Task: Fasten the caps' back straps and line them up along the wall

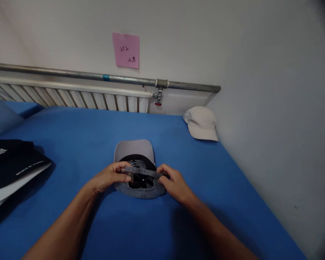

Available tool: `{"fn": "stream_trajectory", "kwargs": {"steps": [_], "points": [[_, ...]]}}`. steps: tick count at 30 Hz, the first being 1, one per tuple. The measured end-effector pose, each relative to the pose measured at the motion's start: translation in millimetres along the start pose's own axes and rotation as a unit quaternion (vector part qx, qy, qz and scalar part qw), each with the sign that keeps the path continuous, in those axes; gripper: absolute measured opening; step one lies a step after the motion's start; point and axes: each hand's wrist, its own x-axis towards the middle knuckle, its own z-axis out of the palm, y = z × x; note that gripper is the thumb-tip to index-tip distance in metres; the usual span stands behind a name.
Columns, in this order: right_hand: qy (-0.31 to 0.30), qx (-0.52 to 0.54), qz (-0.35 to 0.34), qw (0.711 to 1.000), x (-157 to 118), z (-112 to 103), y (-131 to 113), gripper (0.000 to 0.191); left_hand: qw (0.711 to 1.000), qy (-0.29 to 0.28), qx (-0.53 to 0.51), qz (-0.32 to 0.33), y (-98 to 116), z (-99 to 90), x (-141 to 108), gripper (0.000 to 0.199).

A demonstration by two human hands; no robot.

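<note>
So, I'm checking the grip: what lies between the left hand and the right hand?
In the head view, the gray baseball cap lies there, its back strap spanning from the left hand to the right hand.

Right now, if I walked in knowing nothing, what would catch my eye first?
Probably the grey cap in the middle of the blue surface, its dark inside showing, with the left hand and right hand at either end of its back strap. Next might come the bright pink note on the wall above the metal pipe, then the pale cap near the far right corner.
</note>
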Motion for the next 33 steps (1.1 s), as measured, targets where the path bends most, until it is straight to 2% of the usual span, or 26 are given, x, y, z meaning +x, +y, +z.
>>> {"fn": "stream_trajectory", "kwargs": {"steps": [4,7,10,13,16,21,24,26,28,29,31,33], "points": [[0.028,-0.165,-0.060,0.984,-4.6,4.2,-7.3,0.025,1.000,-0.010,-0.007,0.014,-0.8,0.1,0.5,0.023],[0.074,-0.159,-0.153,0.973,-6.1,9.1,-24.2,0.035,1.000,-0.009,-0.008,0.018,1.8,1.7,-0.3,0.021],[0.051,-0.131,-0.190,0.972,0.9,16.7,-45.4,0.035,1.000,-0.007,-0.020,0.023,1.7,2.2,-1.6,0.020],[-0.041,-0.154,-0.127,0.979,12.9,26.4,-58.8,0.030,0.999,0.008,-0.022,0.034,-1.2,0.3,-2.6,0.024],[-0.108,-0.159,-0.063,0.979,19.6,34.4,-59.2,0.021,0.999,0.002,-0.021,0.029,-2.3,-1.1,-3.7,0.023],[-0.107,-0.071,-0.016,0.992,14.1,40.0,-49.9,0.023,0.999,-0.010,-0.012,0.029,3.3,3.3,-5.9,0.017],[-0.129,-0.068,0.007,0.989,7.2,39.6,-52.2,0.027,0.999,-0.021,-0.018,0.035,4.6,5.1,-6.2,0.017],[-0.154,-0.100,-0.027,0.983,0.1,38.6,-58.5,0.021,0.998,-0.028,-0.029,0.040,3.3,4.5,-5.8,0.019],[-0.159,-0.159,-0.121,0.967,-10.4,39.4,-65.7,0.009,0.999,-0.011,-0.038,0.036,1.4,3.2,-4.9,0.023],[-0.164,-0.193,-0.183,0.950,-16.7,41.3,-68.2,0.003,0.999,0.002,-0.043,0.029,0.6,2.6,-4.4,0.026],[-0.187,-0.250,-0.289,0.905,-29.5,49.8,-68.0,0.008,0.999,0.021,-0.043,0.017,-0.1,2.1,-3.4,0.028],[-0.213,-0.306,-0.319,0.872,-39.2,63.6,-60.1,0.016,0.999,0.033,-0.035,0.011,0.3,2.9,-2.9,0.028]]}}
